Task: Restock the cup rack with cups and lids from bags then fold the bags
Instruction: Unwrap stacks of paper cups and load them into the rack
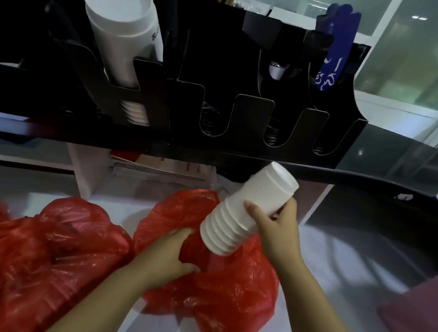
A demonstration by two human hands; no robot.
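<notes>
Head view: one camera is looking down over both hands.
Right hand (278, 233): its grip is holding the stack of white cups (245, 211) around the upper part. The thumb is showing on the near side and the fingers are curling round the far side.
Stack of white cups: it is hanging tilted in the air above the red bag (227, 295). The ringed rims are pointing down at the bag and the base end is pointing up toward the cup rack (244, 114).
Left hand (169, 254): its grip is pinching the red bag's plastic, with the fingers curling into the folds beside the lower end of the stack.
Red bag: it is lying crumpled on the white surface (337, 257), toward the middle of the near edge, under both hands.
Second red bag (44, 250): it is lying bunched toward the surface's left edge, just beside the first bag.
Cup rack: black, with U-shaped cut-outs, it is standing on a dark ledge beyond the surface's far edge.
Tall cup stack (124, 31): white, it is leaning in a slot in the rack's left part.
Blue stack (336, 48): marked in white, it is sitting in the rack's rightmost slot.
</notes>
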